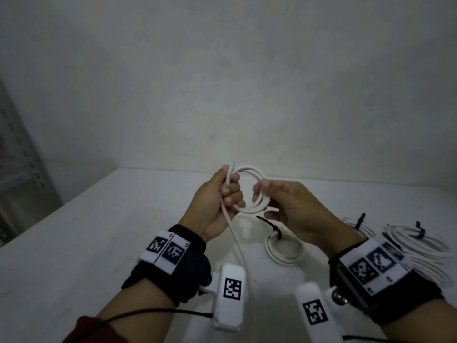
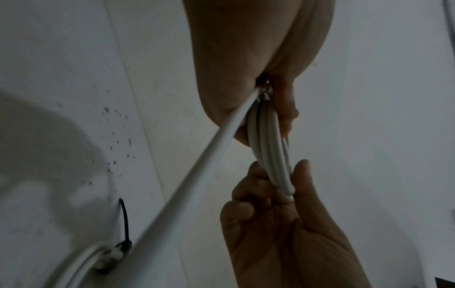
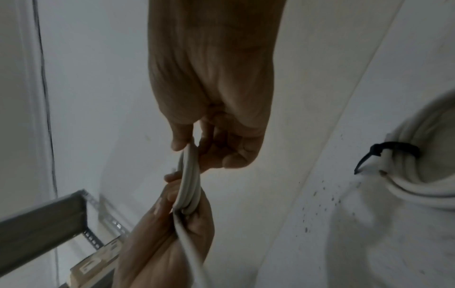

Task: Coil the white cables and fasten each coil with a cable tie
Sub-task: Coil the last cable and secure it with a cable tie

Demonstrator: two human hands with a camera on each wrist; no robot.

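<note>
Holding the white coil at frame centre above the counter, our left hand grips its left side, our right hand pinches its right; the loose tail hangs toward lower centre, nearer our left fingers.

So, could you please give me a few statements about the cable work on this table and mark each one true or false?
1. Both hands hold the same white coil. True: left hand and right hand grip opposite sides.
2. The held coil already wears a cable tie. False: none shows on it.
3. A loose tail hangs from the left hand. True.
4. The tied coil on the table has a white tie. False: its cable tie is black.
5. The left hand is idle. False: it grips the coil.
</note>
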